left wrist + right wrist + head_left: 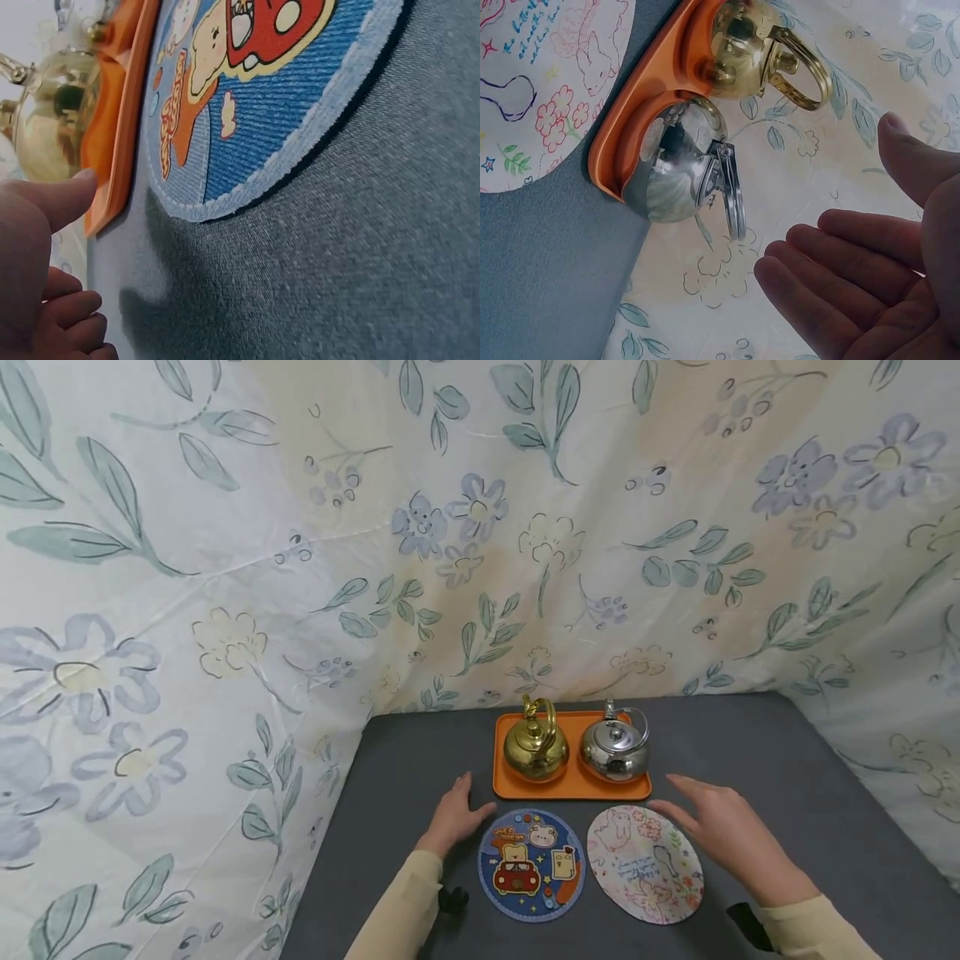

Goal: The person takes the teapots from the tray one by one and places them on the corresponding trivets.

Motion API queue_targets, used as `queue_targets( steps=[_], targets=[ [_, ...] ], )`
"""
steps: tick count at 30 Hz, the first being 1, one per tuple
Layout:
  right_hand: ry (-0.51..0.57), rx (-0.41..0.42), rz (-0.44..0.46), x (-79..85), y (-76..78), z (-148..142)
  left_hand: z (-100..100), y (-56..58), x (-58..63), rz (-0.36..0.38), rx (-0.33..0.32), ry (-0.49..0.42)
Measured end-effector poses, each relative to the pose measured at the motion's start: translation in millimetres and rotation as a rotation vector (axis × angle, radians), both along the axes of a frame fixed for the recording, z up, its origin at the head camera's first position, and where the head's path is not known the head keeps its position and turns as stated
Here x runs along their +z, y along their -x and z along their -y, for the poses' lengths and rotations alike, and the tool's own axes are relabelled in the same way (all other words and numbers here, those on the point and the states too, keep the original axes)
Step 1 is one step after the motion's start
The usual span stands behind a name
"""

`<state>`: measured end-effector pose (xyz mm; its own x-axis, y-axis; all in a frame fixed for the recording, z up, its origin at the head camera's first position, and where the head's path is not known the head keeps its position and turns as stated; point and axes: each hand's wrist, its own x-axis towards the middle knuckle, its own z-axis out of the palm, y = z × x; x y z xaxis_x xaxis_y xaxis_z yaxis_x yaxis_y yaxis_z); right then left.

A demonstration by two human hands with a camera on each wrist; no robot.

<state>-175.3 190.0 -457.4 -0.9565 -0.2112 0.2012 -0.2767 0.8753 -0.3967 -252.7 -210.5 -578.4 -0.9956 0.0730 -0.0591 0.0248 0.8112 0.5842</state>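
Note:
A gold teapot (534, 758) and a silver teapot (615, 757), both with handles raised, sit side by side on an orange tray (573, 787). In front of the tray lie two round mats: a blue cartoon mat (517, 878) and a white floral mat (633, 864). My left hand (450, 817), holding nothing, is left of the tray and blue mat, thumb toward them. Its fingers look loosely bent in the left wrist view. To the right of the tray and white mat is my right hand (731, 831), palm bare and fingers extended in the right wrist view.
A dark grey tabletop (420, 752) carries everything. Floral cloth (480, 568) hangs behind the table and along both sides. Small black objects (452, 900) show by each wrist, partly hidden by the sleeves.

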Motion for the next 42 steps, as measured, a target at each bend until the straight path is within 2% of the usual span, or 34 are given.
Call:
queue_targets(
  steps=[10,18,24,30,36,42],
  targets=[
    [0.027,0.001,-0.001,0.6,2.3,9,-12,12.4,-8.1,-0.047,-0.047,0.014],
    [0.054,0.03,-0.048,3.6,6.5,15,-21,16.9,-8.2,-0.106,-0.029,0.014],
    [0.051,0.022,-0.029,4.6,8.4,14,-25,20.5,-11.5,-0.081,0.008,0.067],
    [0.052,0.021,-0.01,5.3,11.9,16,-29,21.1,-8.9,-0.061,0.037,0.073],
    [0.059,0.047,-0.025,6.9,16.4,26,-29,18.3,-6.4,-0.049,0.035,0.061],
    [0.06,0.066,0.001,7.6,21.0,37,-27,18.8,-6.5,-0.028,0.028,0.044]
  ],
)
